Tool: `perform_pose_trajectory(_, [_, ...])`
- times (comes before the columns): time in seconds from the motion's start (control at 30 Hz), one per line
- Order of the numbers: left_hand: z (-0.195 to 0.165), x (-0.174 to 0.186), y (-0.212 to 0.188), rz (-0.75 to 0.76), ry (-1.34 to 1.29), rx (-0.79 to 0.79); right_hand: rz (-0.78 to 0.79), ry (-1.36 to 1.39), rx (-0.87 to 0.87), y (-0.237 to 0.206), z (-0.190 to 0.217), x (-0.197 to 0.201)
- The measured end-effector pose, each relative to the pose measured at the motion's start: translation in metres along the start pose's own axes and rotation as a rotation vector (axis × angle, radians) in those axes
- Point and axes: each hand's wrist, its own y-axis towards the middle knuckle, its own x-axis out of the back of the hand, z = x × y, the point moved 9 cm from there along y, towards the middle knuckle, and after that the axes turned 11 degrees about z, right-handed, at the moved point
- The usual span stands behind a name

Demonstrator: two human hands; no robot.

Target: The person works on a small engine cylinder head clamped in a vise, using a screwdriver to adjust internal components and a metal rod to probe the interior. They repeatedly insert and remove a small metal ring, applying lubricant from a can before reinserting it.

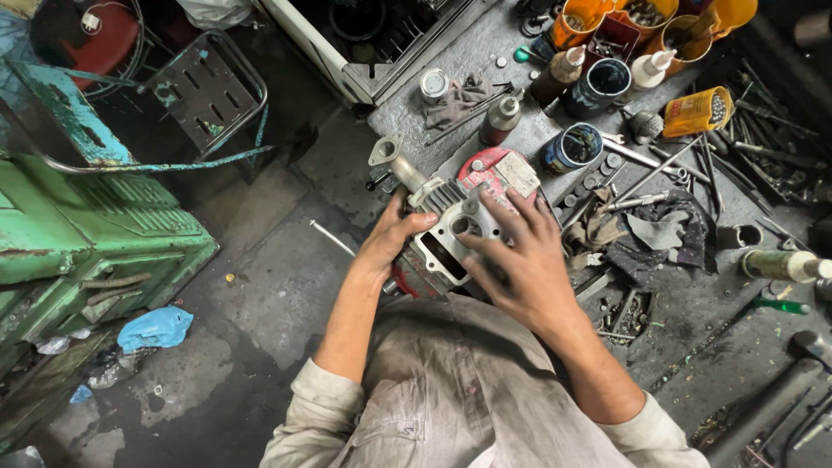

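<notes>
A grey finned metal engine cylinder (444, 227) rests on a red rectangular tin (496, 172) at the near edge of a dirty workbench (520, 52). My left hand (392, 236) grips its left side, thumb over the top face. My right hand (520, 260) lies spread across the top right of the cylinder, fingers pressing down beside the round bore. A curved metal pipe with a flange (386, 154) sticks out from the cylinder's far left end.
Orange cups (579, 19), squeeze bottles (650, 69), cans (572, 147), rags (646, 234), and several wrenches and rods (737, 165) litter the bench to the right. A green machine (95, 234) and a metal stool (204, 87) stand on the floor to the left, with a blue rag (154, 329).
</notes>
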Motion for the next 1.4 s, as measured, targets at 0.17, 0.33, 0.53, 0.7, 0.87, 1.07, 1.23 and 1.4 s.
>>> perform_pose_trajectory(0.17, [-0.001,0.002,0.002,0.007,0.006,0.008,-0.306,0.242,0.008,-0.018,-0.015,0.018])
perform_pose_trajectory(0.33, [-0.002,0.002,0.000,0.010,-0.009,0.003,-0.206,0.031,0.146,-0.016,0.000,-0.001])
perform_pose_trajectory(0.53, [-0.002,-0.001,0.003,0.109,-0.045,0.023,-0.306,0.029,0.096,-0.015,0.006,-0.002])
perform_pose_trajectory(0.7, [0.001,0.001,0.005,0.089,-0.033,0.015,-0.196,-0.073,0.073,-0.007,-0.004,-0.015])
perform_pose_trajectory(0.87, [0.003,0.003,0.006,0.056,-0.003,0.006,-0.606,0.422,0.036,-0.029,-0.053,0.005])
perform_pose_trajectory(1.07, [0.001,0.001,0.006,0.046,-0.007,-0.035,-0.626,0.473,0.164,-0.046,-0.031,0.018])
perform_pose_trajectory(1.23, [0.006,0.000,0.005,0.033,-0.057,-0.014,-0.119,-0.022,0.039,-0.018,0.009,-0.009])
perform_pose_trajectory(1.4, [0.005,0.003,0.004,0.005,0.005,-0.044,-0.473,0.355,0.124,-0.034,0.003,0.027])
